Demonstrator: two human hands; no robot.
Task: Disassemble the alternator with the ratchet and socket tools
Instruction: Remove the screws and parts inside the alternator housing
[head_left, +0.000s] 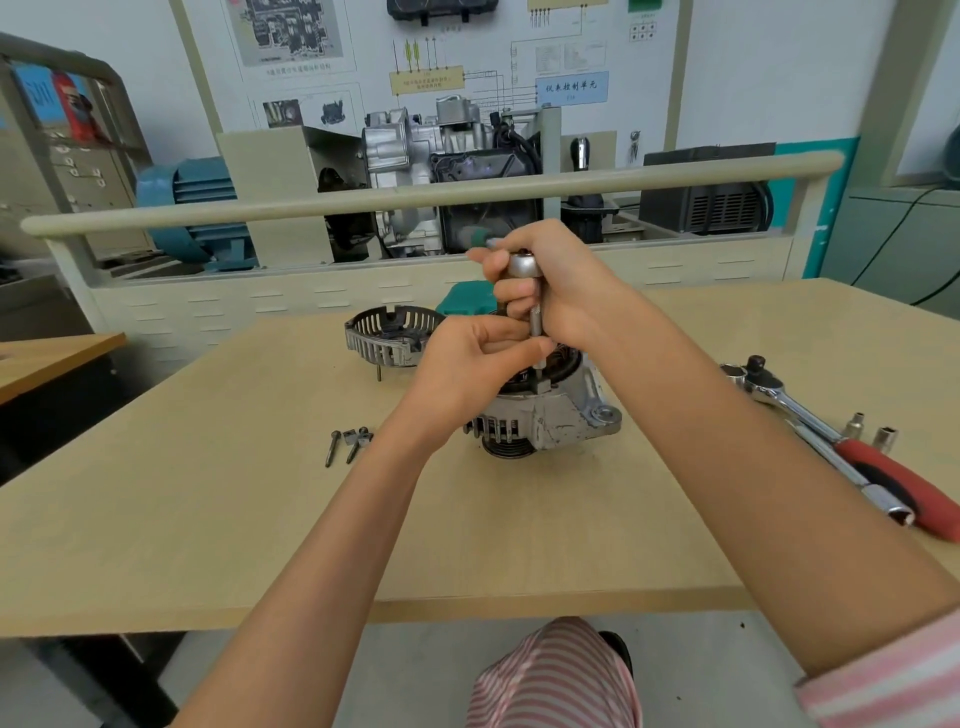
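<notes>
The alternator (550, 415) stands pulley-down on the wooden table, its rear cover off and windings exposed. A small ratchet (523, 265) with a green handle sits atop a thin extension bar (536, 332) that runs straight down to a bolt on the alternator's rim. My right hand (550, 291) grips the ratchet head and upper bar from above. My left hand (478, 358) pinches the lower part of the bar just over the alternator. The removed slotted rear cover (389, 338) lies behind and to the left.
Several loose bolts (348, 444) lie left of the alternator. A large red-handled ratchet (841, 452), a long extension and sockets (872, 431) lie at the right. A green case (460, 301) sits behind my hands. A rail and engine display stand beyond the table.
</notes>
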